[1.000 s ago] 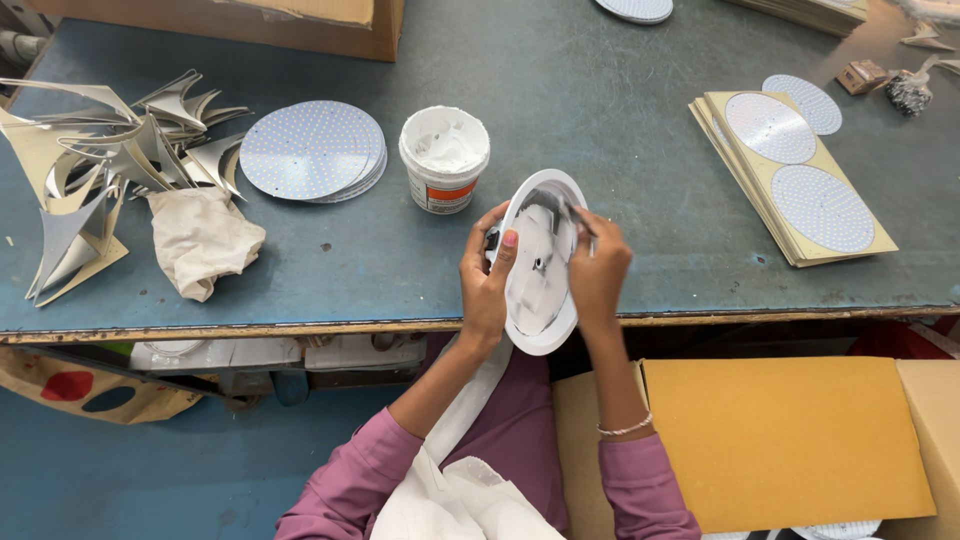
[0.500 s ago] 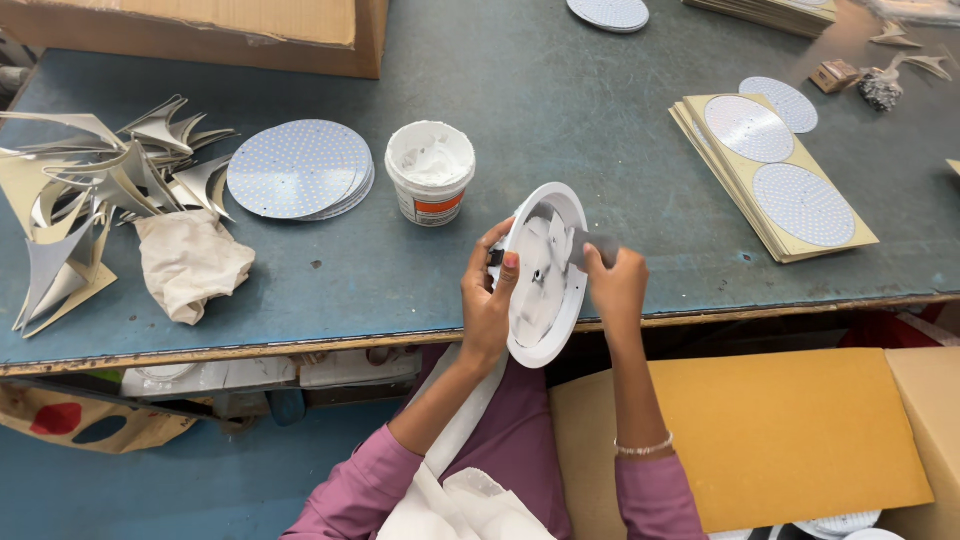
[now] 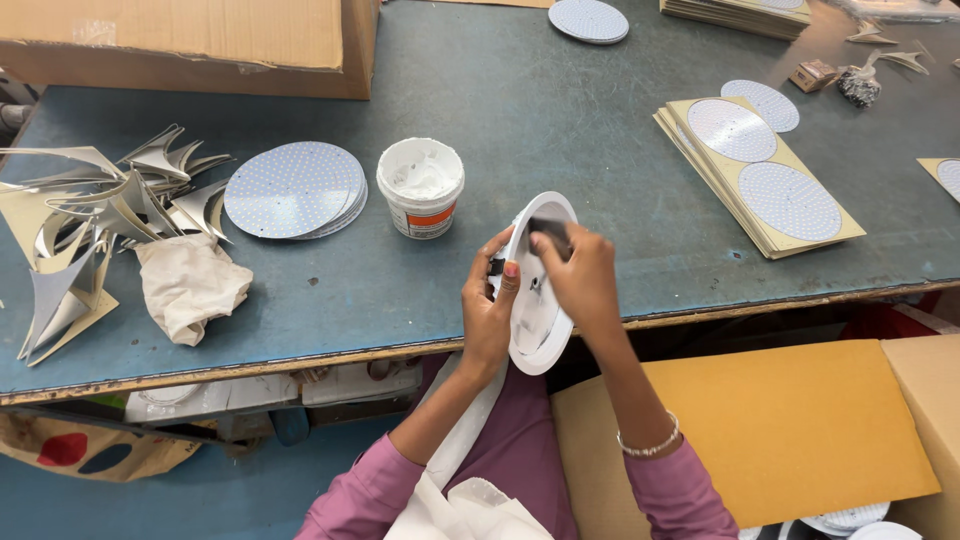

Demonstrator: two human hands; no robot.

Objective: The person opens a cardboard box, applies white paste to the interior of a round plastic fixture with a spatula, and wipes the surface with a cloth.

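Note:
A round white dish-shaped housing (image 3: 540,320) is held tilted on edge over the table's front edge. My left hand (image 3: 487,310) grips its left rim, thumb on the inner face. My right hand (image 3: 580,275) reaches into its upper part, fingers pressed on a dark piece (image 3: 548,229) inside; what the fingers hold is hidden. A white tub of white paste (image 3: 421,186) stands open just beyond the housing. To its left lies a stack of round dotted white discs (image 3: 293,188).
A crumpled cloth (image 3: 188,285) and a heap of curved offcuts (image 3: 90,215) lie at the left. Yellowish sheets with round discs (image 3: 760,175) sit at the right. A cardboard box (image 3: 190,40) stands at the back left, another (image 3: 790,440) by my lap.
My right hand has slid from the housing's right rim up into its top inner part. The view has shifted, so the table things sit lower and more to the right.

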